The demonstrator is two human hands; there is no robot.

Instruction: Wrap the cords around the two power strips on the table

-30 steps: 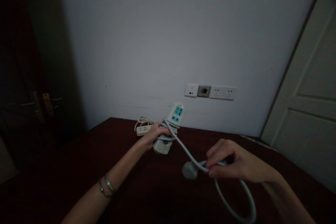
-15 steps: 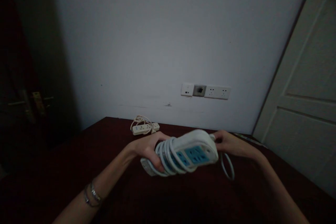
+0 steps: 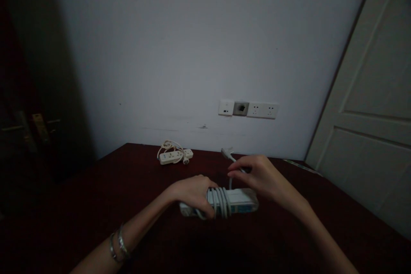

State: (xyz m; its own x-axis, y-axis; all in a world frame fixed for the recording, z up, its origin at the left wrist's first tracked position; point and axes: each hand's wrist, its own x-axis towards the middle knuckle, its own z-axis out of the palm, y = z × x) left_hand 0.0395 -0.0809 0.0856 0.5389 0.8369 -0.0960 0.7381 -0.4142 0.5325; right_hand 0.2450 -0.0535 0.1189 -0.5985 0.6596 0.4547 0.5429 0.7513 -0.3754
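Observation:
A white power strip [image 3: 239, 201] with blue sockets lies sideways over the dark red table [image 3: 96, 205], its white cord [image 3: 220, 200] wound round its middle in several turns. My left hand [image 3: 194, 193] is closed around the strip's left end. My right hand [image 3: 257, 175] is above the strip's right half, pinching the free end of the cord, and the plug [image 3: 226, 152] sticks up beyond my fingers. A bracelet sits on my left wrist.
A second small cream power strip [image 3: 171, 156] with its coiled cord lies near the table's far edge by the wall. Wall sockets [image 3: 248, 109] are above the table. A white door [image 3: 369, 137] stands at right, a dark door with handle [image 3: 35, 126] at left.
The strip has turned from upright to lying flat and low over the table. More cord is wound round it. My right hand has moved from the loose loop to pinch the plug end above the strip.

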